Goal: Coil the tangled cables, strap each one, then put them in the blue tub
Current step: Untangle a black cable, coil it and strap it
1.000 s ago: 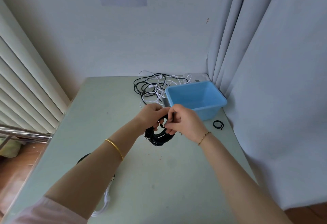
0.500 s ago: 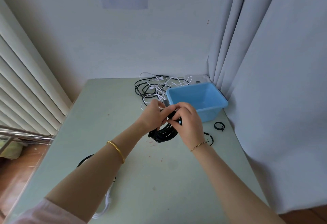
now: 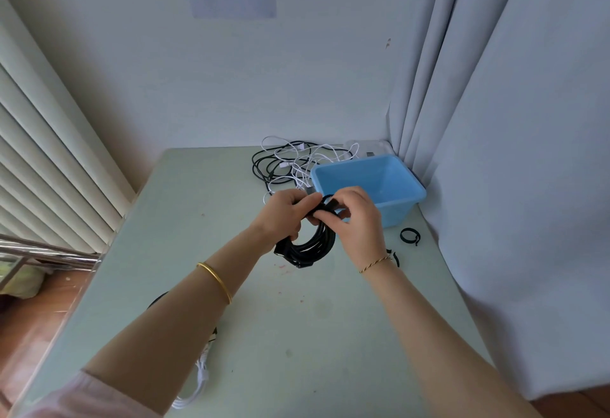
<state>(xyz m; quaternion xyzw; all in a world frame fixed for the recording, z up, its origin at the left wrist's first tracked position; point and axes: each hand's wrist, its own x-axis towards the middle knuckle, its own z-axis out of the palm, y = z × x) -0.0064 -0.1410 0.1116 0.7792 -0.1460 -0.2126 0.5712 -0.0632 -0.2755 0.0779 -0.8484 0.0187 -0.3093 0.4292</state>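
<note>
A coiled black cable (image 3: pixel 312 247) hangs above the middle of the pale green table (image 3: pixel 297 335). My left hand (image 3: pixel 285 211) grips the coil's top. My right hand (image 3: pixel 355 216) pinches a black strap (image 3: pixel 325 208) wrapped around the same top part, right beside the left fingers. The blue tub (image 3: pixel 401 188) stands just behind my hands at the back right; it looks empty. A tangle of black and white cables (image 3: pixel 287 162) lies at the back of the table, left of the tub.
A loose black strap loop (image 3: pixel 410 236) lies right of my right hand, another strap (image 3: pixel 394 257) peeks out by my right wrist. A white cable (image 3: pixel 194 384) and a dark one lie under my left forearm. Curtain on the right, blinds on the left.
Both hands with the coil have risen slightly and shifted toward the tub. My right fingers have worked the strap further around the coil's top.
</note>
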